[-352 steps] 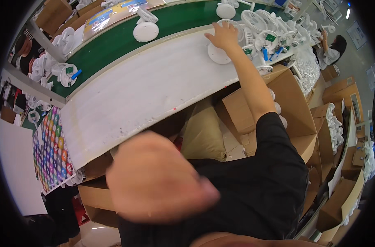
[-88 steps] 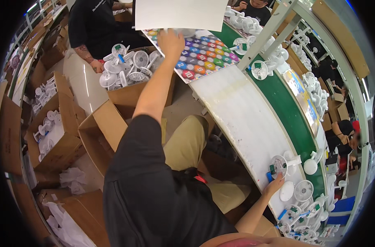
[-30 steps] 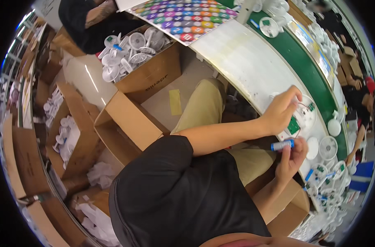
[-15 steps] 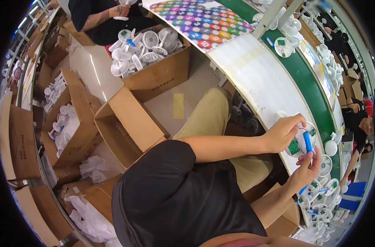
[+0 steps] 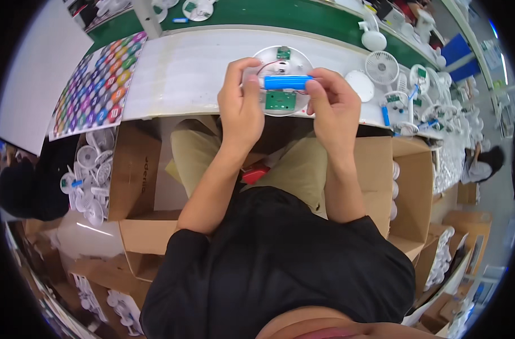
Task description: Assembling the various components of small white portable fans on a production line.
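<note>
A blue cylindrical battery [image 5: 285, 82] lies level between my two hands, above a round white fan base [image 5: 280, 56]. My left hand [image 5: 240, 110] is closed, thumb and fingers pinching around the battery's left end. The right end is pinched between thumb and fingers of my right hand [image 5: 333, 110]. Inside the base a green circuit board [image 5: 280, 100] shows on the near side, and a smaller green board [image 5: 283, 53] at the far side. A thin dark red wire curves between the battery and the far board. My fingers cover part of the base's rim.
Right of my hands lie a white disc [image 5: 359, 86], a fan head [image 5: 381, 67] and several opened fan parts with blue batteries. A colourful printed sheet [image 5: 99, 85] covers the bench's left part. Cardboard boxes [image 5: 376, 181] flank my legs. Someone in dark clothing sits at left.
My view has swung round to face the bench squarely. The battery, steeply slanted before, now lies crosswise in view, with both hands at its ends.
</note>
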The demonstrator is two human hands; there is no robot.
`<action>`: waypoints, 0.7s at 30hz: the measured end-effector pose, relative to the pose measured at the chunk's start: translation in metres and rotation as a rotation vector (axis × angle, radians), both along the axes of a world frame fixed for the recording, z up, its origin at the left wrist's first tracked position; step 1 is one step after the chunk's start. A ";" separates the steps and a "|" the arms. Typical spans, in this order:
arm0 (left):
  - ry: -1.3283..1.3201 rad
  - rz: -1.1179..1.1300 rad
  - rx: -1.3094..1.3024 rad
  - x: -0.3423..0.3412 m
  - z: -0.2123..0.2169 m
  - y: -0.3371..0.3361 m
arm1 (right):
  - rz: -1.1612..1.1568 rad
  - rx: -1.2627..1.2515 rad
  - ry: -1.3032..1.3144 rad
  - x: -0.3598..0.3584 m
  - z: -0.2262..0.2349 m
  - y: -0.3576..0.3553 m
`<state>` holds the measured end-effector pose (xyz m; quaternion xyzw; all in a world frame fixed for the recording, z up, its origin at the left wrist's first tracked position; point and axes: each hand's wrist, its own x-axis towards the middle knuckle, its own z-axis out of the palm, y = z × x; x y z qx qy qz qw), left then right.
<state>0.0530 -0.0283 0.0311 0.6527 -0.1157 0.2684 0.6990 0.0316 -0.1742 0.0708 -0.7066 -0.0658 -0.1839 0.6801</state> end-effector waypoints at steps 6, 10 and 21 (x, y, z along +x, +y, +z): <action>0.022 -0.082 -0.099 0.003 0.004 -0.003 | -0.167 -0.271 -0.110 0.007 -0.001 0.007; -0.003 0.024 0.031 0.006 0.004 0.001 | -0.168 -0.560 -0.192 0.017 -0.004 -0.001; 0.080 0.048 0.074 0.013 0.001 -0.003 | 0.134 -0.258 -0.124 0.045 -0.030 -0.027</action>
